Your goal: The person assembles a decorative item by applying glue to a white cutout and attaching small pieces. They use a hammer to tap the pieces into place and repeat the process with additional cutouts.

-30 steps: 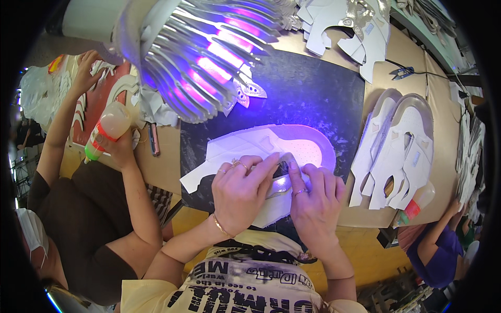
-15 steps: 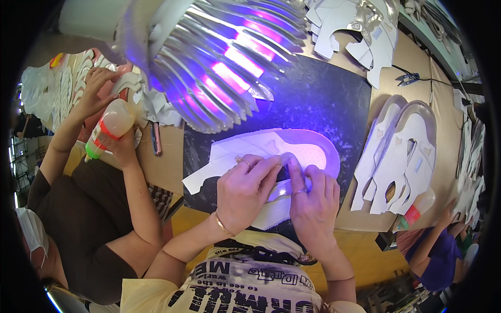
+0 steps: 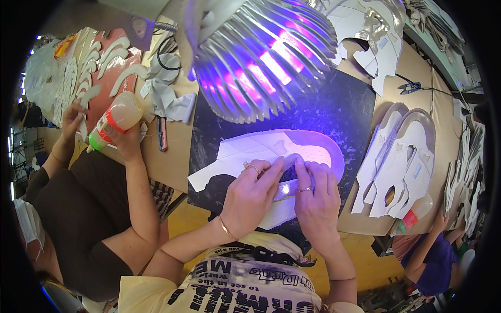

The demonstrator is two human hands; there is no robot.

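A flat white shoe upper (image 3: 250, 148) with a grey toe edge lies on a dark board, its toe end lit pink-violet. My left hand (image 3: 253, 195) is closed, thumb and forefinger pinching the edge of the upper's central opening. Close beside it, my right hand (image 3: 317, 201) pinches the same edge, fingers bent. Between the hands a small grey piece (image 3: 293, 157) shows at that edge; the fingertips partly cover it. A shiny silvery strip (image 3: 287, 189) of the upper runs below the fingers.
A ribbed metal lamp (image 3: 261, 62) glowing violet hangs over the dark board (image 3: 339, 109). More shoe uppers (image 3: 417, 138) lie at right, others (image 3: 373, 26) at far right. Snips (image 3: 409, 87) lie between. At left, a co-worker holds a glue bottle (image 3: 124, 112) near a cutter (image 3: 162, 135) and curved white pieces (image 3: 112, 55).
My right forefinger has drawn in from a straighter pose, while both hands stay at the upper's edge. The view has shifted, placing the lamp farther right. The co-worker's free hand is lower, at a white piece.
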